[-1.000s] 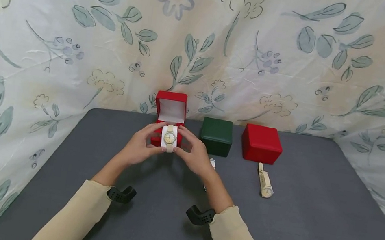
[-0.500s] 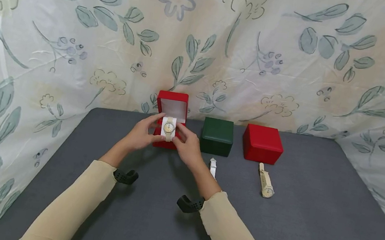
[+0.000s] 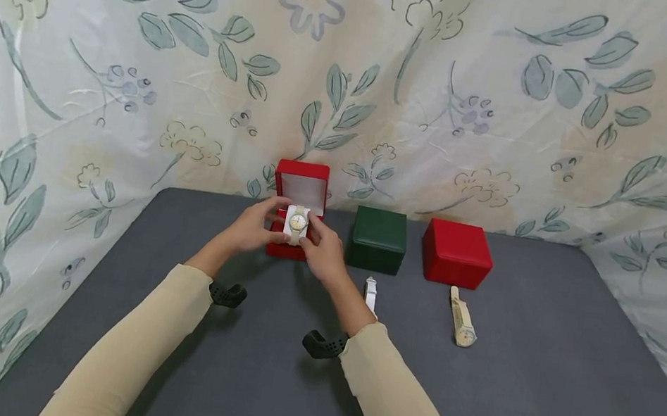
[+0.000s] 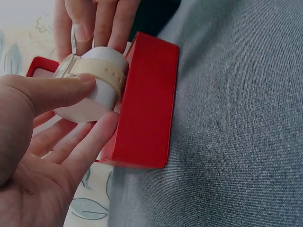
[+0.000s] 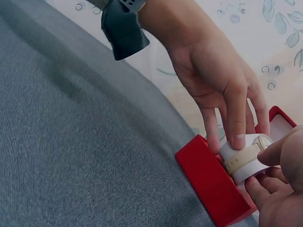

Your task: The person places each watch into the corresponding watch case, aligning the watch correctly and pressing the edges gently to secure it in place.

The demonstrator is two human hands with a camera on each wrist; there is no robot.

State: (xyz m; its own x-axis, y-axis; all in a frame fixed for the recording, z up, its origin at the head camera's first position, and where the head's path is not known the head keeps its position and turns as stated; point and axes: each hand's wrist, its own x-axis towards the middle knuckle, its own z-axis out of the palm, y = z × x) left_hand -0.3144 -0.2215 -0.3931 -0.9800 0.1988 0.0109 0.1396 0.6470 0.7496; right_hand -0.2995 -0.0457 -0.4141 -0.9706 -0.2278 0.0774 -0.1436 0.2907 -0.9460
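Note:
A watch (image 3: 297, 221) with a round face and cream strap is wrapped around a white cushion (image 4: 102, 87). My left hand (image 3: 251, 227) grips the cushion from the left, its thumb across the strap in the left wrist view. From the other side, my right hand (image 3: 325, 251) holds the same cushion between thumb and fingers. Behind and below stands an open red watch box (image 3: 285, 252), its pale-lined lid (image 3: 301, 186) raised. The cushion is right at the box's opening, and the fingers hide part of the rim in both wrist views.
A closed green box (image 3: 377, 239) and a closed red box (image 3: 457, 254) stand to the right. In front of them lie a white watch strap (image 3: 370, 293), partly behind my right forearm, and a cream watch (image 3: 462, 318). A floral cloth (image 3: 421, 128) hangs behind the grey table (image 3: 540, 379).
Both hands have carried the cushion with the watch slightly back, from before the red box to its opening. My right forearm has shifted left, baring more of the white strap.

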